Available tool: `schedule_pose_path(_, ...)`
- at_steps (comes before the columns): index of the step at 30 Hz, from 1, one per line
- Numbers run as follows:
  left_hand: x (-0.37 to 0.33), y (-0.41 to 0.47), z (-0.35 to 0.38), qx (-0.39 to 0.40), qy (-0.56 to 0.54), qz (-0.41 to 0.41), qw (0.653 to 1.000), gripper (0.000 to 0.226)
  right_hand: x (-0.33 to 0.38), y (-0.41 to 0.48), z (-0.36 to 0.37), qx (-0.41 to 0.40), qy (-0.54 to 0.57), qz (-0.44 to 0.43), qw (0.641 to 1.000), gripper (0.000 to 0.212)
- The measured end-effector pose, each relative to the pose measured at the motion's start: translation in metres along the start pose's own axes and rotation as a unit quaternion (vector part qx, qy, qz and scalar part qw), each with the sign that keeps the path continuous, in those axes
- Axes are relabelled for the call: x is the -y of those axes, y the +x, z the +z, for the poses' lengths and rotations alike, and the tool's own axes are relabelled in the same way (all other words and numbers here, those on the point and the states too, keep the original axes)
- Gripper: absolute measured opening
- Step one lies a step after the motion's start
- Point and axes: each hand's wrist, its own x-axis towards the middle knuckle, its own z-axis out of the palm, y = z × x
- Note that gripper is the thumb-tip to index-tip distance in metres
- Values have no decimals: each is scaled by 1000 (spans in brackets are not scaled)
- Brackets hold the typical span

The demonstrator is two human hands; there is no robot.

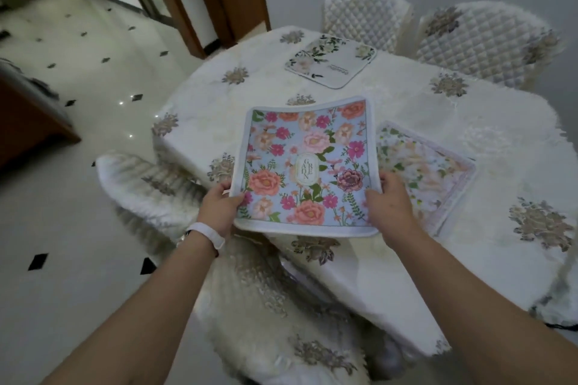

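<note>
A square blue mat (308, 166) printed with pink and orange flowers and a "GARDEN" label hangs just above the near edge of the table (406, 97). My left hand (220, 208) grips its near left edge, thumb on top. My right hand (389, 205) grips its near right edge the same way. A paler floral mat (428, 172) lies flat on the tablecloth just right of it, partly hidden by my right hand. A third mat (330, 61), white with dark leaves, lies at the far side of the table.
The table wears a white quilted cloth with embroidered flowers. Two quilted chairs (366, 15) (481, 44) stand behind it, and fluffy covered chairs (150, 184) sit near me at left. Glossy tiled floor (78, 78) spreads to the left, with wooden door frames beyond.
</note>
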Motion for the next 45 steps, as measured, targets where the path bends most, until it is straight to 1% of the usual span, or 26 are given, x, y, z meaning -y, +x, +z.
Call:
schedule_pose_path(2, 1, -9, -29, -15, -32, 6, 999, 15, 11, -8, 20, 23, -7, -18, 1000, 26)
schedule_pose_path(7, 12, -17, -100, -55, -98, 2, 994, 23, 44, -34, 70, 70, -35, -80, 994, 18)
schedule_pose_path(12, 27, -7, -174, -67, -155, 4, 986, 24, 74, -67, 132, 94, -61, -100, 989, 18)
schedule_pose_path(15, 29, 4, -227, -56, -157, 14, 986, 20, 90, -91, 175, 90, -62, -96, 989, 18)
schedule_pose_path(19, 27, 25, -302, -30, -164, 38, 985, 19, 101, -122, 240, 74, -60, -92, 991, 16)
schedule_pose_path(23, 35, 46, -370, -21, -165, 48, 985, 19, 113, -145, 308, 57, -56, -100, 992, 16)
schedule_pose_path(25, 38, 52, -402, -28, -170, 50, 984, 19, 118, -154, 341, 57, -49, -100, 992, 17)
schedule_pose_path(28, 42, 56, -448, -52, -166, 55, 983, 20, 127, -169, 386, 78, -54, -102, 990, 21)
schedule_pose_path(30, 43, 55, -474, -67, -170, 58, 981, 20, 134, -176, 412, 94, -71, -114, 986, 17)
schedule_pose_path(33, 49, 55, -505, -89, -177, 60, 978, 20, 145, -182, 444, 116, -71, -123, 983, 15)
schedule_pose_path(36, 54, 59, -525, -108, -192, 61, 974, 20, 154, -181, 470, 134, -76, -132, 979, 17)
schedule_pose_path(41, 52, 79, -545, -121, -201, 56, 971, 21, 163, -163, 507, 147, -56, -120, 980, 22)
schedule_pose_path(45, 42, 117, -551, -120, -187, 62, 973, 21, 166, -134, 531, 146, -52, -109, 982, 21)
